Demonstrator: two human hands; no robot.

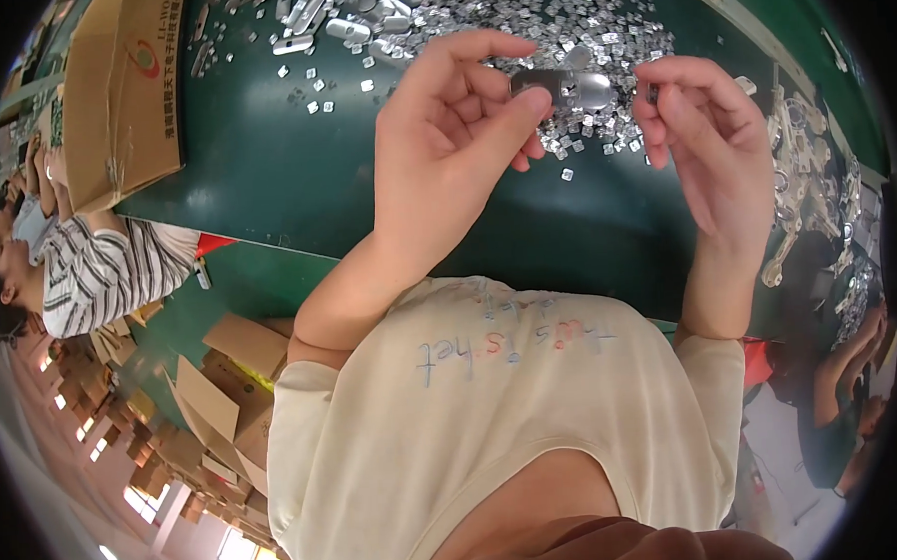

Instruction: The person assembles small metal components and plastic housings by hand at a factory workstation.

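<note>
Over the table, my left hand (466,114) pinches a shiny metal plate with rounded ends (588,91) between thumb and fingers. The plate points right, toward my right hand (712,128), which is a short way off. Thumb and forefinger of that hand are closed on a small piece (652,93), mostly hidden, whose kind I cannot make out. Beneath both hands spreads a heap of small square silvery metal pieces (618,32). Larger oblong metal plates (348,30) lie at the heap's left side.
An open cardboard box (125,89) stands at the green table's (264,188) left end. Flat metal parts (799,165) lie in a pile to the right. A person in a striped shirt (98,270) sits at left, another person (844,403) at right. More cartons (223,390) stand on the floor.
</note>
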